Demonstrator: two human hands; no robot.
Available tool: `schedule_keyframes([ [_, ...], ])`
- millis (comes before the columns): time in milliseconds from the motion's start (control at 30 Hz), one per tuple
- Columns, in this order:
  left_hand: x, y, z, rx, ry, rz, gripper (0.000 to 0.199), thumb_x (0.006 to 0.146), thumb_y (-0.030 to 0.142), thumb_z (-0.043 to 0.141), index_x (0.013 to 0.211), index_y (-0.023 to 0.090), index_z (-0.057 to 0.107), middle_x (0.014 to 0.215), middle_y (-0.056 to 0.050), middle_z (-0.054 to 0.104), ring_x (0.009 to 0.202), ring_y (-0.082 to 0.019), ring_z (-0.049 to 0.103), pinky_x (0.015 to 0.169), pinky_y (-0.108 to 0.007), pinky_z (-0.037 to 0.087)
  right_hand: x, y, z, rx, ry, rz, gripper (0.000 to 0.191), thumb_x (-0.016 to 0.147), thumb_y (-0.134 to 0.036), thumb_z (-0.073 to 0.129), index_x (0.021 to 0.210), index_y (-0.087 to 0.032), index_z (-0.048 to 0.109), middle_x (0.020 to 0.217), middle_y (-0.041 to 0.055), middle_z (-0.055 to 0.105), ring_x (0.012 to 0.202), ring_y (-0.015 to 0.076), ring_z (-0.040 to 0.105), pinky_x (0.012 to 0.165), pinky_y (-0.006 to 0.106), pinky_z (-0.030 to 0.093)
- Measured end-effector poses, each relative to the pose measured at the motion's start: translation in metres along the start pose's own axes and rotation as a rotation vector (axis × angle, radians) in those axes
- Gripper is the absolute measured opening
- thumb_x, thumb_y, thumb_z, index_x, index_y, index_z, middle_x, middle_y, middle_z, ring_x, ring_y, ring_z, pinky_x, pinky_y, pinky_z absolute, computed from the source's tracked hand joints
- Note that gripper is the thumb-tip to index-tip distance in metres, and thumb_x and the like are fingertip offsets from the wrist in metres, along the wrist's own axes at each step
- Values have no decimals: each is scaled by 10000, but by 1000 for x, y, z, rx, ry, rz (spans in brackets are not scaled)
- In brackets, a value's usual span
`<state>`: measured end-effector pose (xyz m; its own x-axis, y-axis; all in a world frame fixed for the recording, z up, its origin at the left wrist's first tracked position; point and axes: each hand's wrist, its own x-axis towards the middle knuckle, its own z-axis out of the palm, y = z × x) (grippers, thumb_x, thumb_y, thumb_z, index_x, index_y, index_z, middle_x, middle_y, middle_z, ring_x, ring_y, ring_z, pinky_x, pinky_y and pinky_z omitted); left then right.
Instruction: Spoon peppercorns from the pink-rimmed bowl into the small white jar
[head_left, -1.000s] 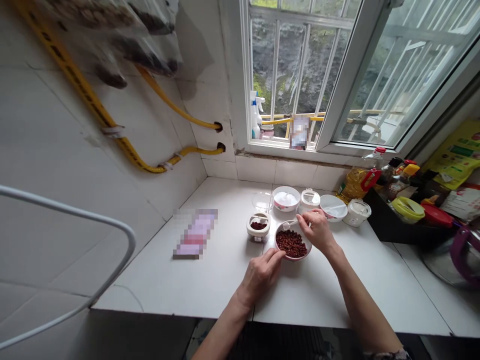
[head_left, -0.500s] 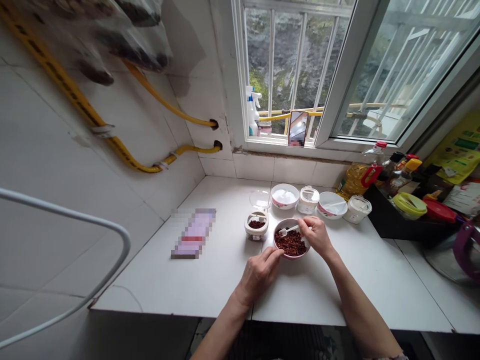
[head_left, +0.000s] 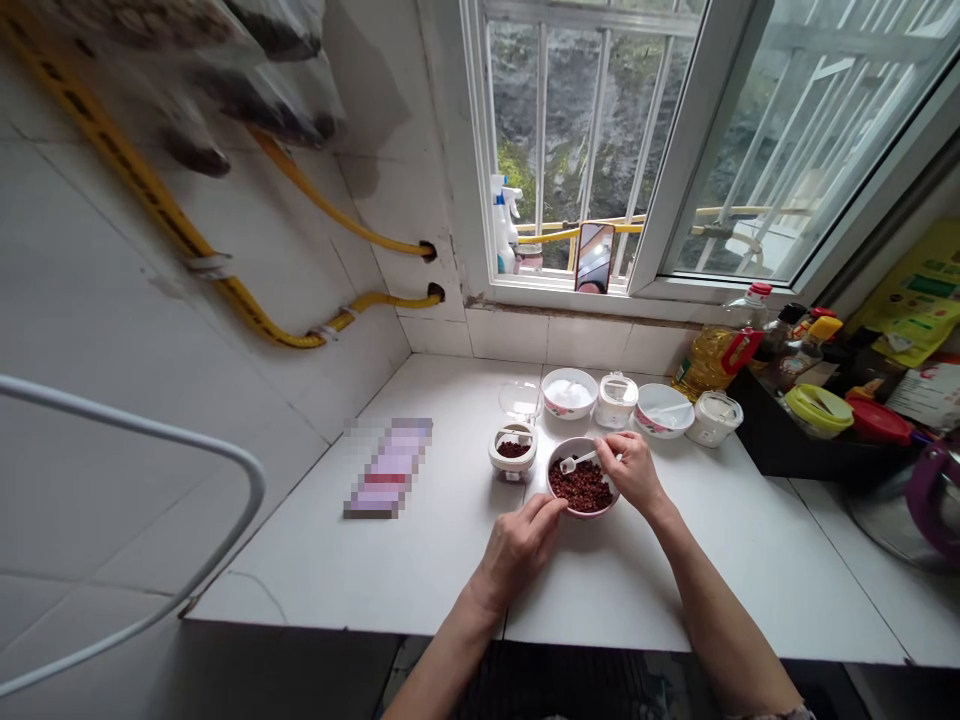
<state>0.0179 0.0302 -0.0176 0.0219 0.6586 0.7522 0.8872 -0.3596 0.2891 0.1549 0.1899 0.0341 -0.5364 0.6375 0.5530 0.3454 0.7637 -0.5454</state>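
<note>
A bowl (head_left: 550,487) of dark red-brown dried grains, which look like Sichuan peppercorns (head_left: 581,490), rests on the white counter. My left hand (head_left: 521,545) grips its near-left rim between thumb and fingers. Pinched in my right hand (head_left: 631,468) is a small white spoon (head_left: 569,465), its tip down at the peppercorns inside the bowl. Just left of the bowl stands an open seasoning jar (head_left: 513,464) partly filled with the same peppercorns, its clear lid (head_left: 520,399) tipped back.
Behind are a bowl of white powder (head_left: 570,408), a lidded jar (head_left: 617,402), another bowl with a spoon (head_left: 664,427) and a second jar (head_left: 715,420). An oil bottle (head_left: 716,345) and condiments crowd the right. A phone (head_left: 595,258) leans at the window. A blurred purple object (head_left: 390,470) lies left.
Almost nothing differs. Both hands, the bowl and the spoon keep their places; the view shifts very slightly.
</note>
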Motion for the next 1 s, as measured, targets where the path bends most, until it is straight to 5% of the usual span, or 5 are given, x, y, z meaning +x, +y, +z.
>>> schedule_keyframes([
  [500,-2,0,0,5,-16,-16,250,963,97,417,1128,176,587,930,-65,698,754,-150,695,631,-209,552,6,-2,-3,405,-16,307,527,877,-544,491,472,-207,475,440,-2,516,450,127,476,513,259,401],
  [633,-2,0,0,-1,-27,-18,247,962,99,420,1130,169,588,945,-70,697,762,-146,696,636,-203,550,16,-24,4,294,54,167,499,940,-483,445,519,-216,468,491,-1,535,509,138,499,592,274,427],
  [733,-1,0,0,2,-18,-13,249,957,88,415,1112,166,595,914,-65,691,742,-141,693,616,-194,543,22,-47,13,71,110,-63,435,978,-365,421,573,-216,469,546,6,549,596,157,523,794,329,435],
  [867,1,1,-1,-10,-1,4,232,950,79,417,1069,162,598,869,-54,681,721,-142,691,597,-195,539,25,-67,26,-141,6,-395,370,980,-273,429,616,-217,469,563,-6,535,597,151,494,951,371,379],
  [1000,1,1,0,1,-10,-4,234,948,84,414,1067,164,599,874,-55,678,714,-143,688,595,-202,542,26,-63,22,-148,9,-379,378,985,-265,415,614,-219,470,557,-12,533,577,146,469,952,373,377],
])
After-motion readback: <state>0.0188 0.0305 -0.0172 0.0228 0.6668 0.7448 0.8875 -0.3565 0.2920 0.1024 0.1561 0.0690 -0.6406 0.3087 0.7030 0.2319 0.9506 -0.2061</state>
